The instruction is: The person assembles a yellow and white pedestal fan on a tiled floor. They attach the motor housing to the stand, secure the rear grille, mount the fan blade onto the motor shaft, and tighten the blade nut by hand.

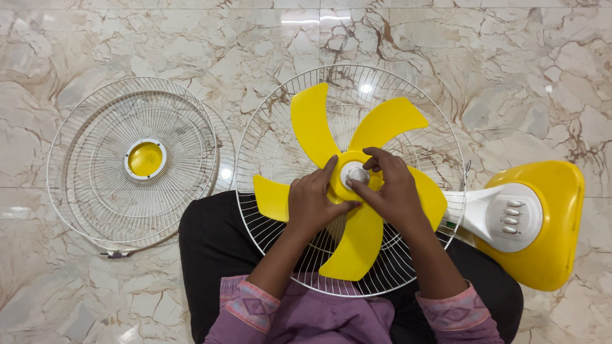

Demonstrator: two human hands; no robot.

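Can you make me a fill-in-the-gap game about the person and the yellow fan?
1. The fan blade is coloured ____.
2. Both the left hand and the right hand are at the white ____ in the middle of the blade.
3. The loose front grille lies on the marble ____, apart from the rear grille.
4. The fan base has a row of white ____.

Missing words: yellow; cap; floor; buttons

Bright, even light is falling from overhead — white glare spots are shining on the polished marble floor (510,76) near the top edge and through the wire guard (440,127). Shadows are staying soft; everything is looking sharp — no motion blur.
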